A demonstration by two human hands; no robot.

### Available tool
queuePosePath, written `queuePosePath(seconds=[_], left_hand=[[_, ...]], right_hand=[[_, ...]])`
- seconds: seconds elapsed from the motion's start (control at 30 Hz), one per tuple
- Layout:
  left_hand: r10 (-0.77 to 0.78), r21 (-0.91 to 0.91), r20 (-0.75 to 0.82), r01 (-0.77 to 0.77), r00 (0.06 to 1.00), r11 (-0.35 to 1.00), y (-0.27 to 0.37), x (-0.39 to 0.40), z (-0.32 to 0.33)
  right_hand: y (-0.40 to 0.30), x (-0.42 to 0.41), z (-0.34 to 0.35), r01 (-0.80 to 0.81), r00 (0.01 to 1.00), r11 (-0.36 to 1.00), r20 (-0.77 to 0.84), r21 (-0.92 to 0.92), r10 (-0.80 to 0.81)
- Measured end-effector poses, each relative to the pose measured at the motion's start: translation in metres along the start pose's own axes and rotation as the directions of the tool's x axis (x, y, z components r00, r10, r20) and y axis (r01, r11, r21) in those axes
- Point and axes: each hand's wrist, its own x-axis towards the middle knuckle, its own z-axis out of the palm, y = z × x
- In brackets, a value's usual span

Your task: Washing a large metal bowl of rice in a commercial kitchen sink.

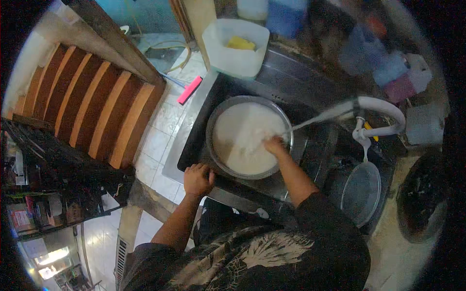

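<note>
A wide round metal pot (250,175) stands in the dark sink basin (193,145), filled with cloudy, whitish water (236,127). My right hand (275,145) reaches over the pot's right side, and its fingers dip into the water. They are blurred and partly hidden, so whatever they touch below the surface cannot be made out. From the curved white faucet (382,105), a stream of water (305,123) runs into the pot close to that hand. My left hand (198,180) rests on the sink's near metal rim, left of the pot, holding nothing.
A white plastic tub (236,32) with a yellow item sits behind the sink. An oval strainer (361,194) lies right of the basin. Beyond the left edge, a pink-headed squeegee (190,90) stands near wooden stairs (105,109). A dark round vessel (420,196) is at far right.
</note>
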Motion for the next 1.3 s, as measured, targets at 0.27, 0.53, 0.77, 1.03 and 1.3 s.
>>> queuePosePath(seconds=[0.27,0.53,0.77,1.03,1.3], left_hand=[[0.034,-0.02,0.03,-0.033,0.999,0.999,0.004,0.006,-0.009],[0.022,-0.081,0.048,-0.018,0.999,0.997,0.003,0.013,-0.016],[0.039,-0.131,-0.02,-0.042,0.999,0.991,0.004,0.012,-0.015],[-0.001,-0.017,0.087,0.002,0.996,1.0,-0.002,0.01,-0.013],[0.025,-0.015,0.045,-0.025,0.999,1.0,-0.003,0.008,-0.016]], right_hand=[[0.022,0.02,0.059,-0.339,0.929,0.309,0.263,0.889,0.262],[-0.056,0.014,0.013,-0.328,0.937,-0.134,0.34,0.935,0.08],[-0.079,-0.014,-0.039,-0.274,0.96,-0.196,0.279,0.942,-0.002],[-0.119,-0.079,-0.139,0.088,0.995,0.581,-0.04,0.809,-0.094],[-0.073,-0.067,-0.106,0.046,0.999,0.985,0.012,0.166,-0.049]])
